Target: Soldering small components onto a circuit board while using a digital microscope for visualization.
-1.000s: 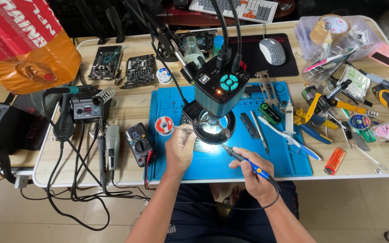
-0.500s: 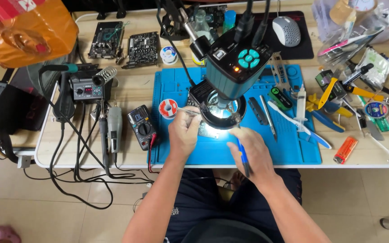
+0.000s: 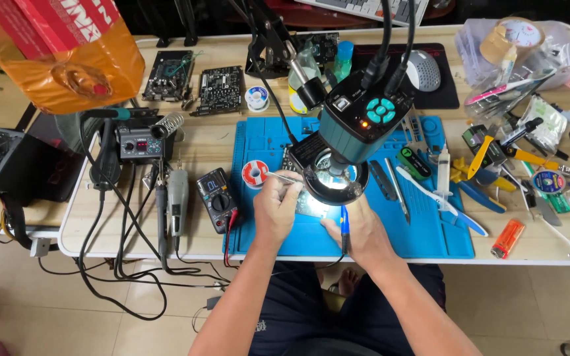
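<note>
Left hand (image 3: 274,209) fingers pinching solder wire (image 3: 284,177), right hand (image 3: 357,231) fingers gripping soldering iron (image 3: 344,227) under the lit microscope (image 3: 357,128).

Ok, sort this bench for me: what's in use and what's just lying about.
In use: left hand with solder wire; right hand with blue-handled soldering iron; lit circuit board; microscope camera; blue mat.

Lying about: multimeter, orange lighter, syringe, mouse, yellow pliers.

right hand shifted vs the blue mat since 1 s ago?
Yes. The right hand has moved left along the blue mat, from right of the ring light to directly below it.
</note>
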